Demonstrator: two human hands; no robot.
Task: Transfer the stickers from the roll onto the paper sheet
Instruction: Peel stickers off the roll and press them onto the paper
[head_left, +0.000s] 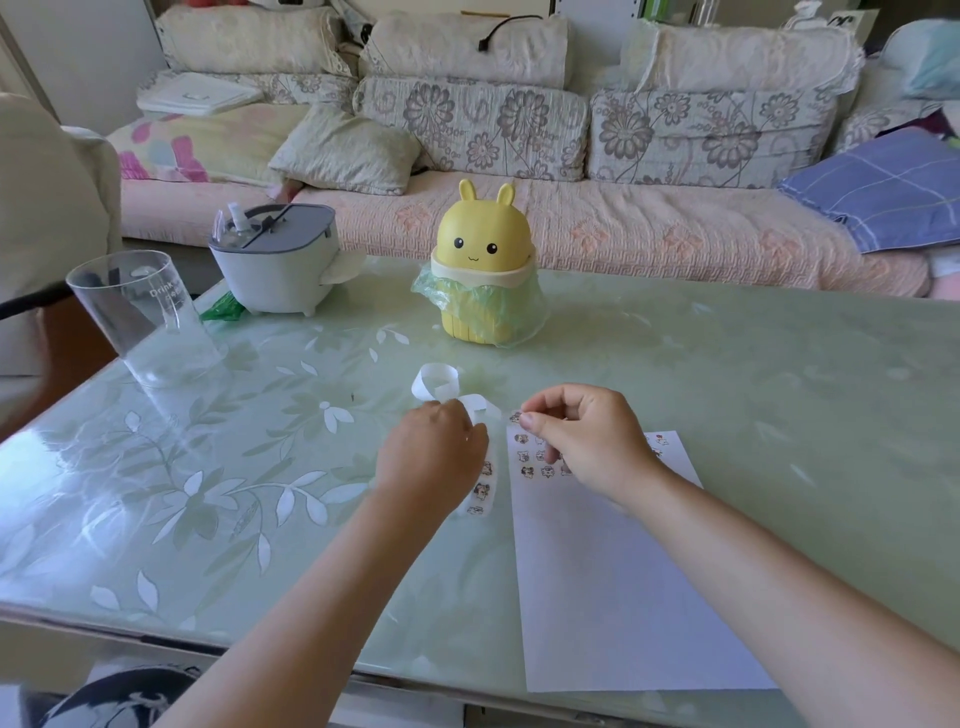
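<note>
- The paper sheet (623, 571) lay flat on the tabletop (260, 467), in front of the person and to the right.
- A few short rows of placed stickers (535, 457) filled only its far end. The rest of the sheet was bare, so I judged the task well short of halfway.
- The sticker strip (480, 491) lay just left of the sheet, with at least three small cartoon stickers showing on it. The peeled backing (436, 384) curled away in white loops beyond the hands.
- The left hand (431, 452) had its fingers curled down over the strip, holding it against the tabletop.
- The right hand (587, 441) pinched one sticker (516, 417) between thumb and forefinger at the sheet's far left corner. Whether it touched the paper could not be told.
- Each sticker looked tiny, pale and thin, with a dark-outlined figure.
</note>
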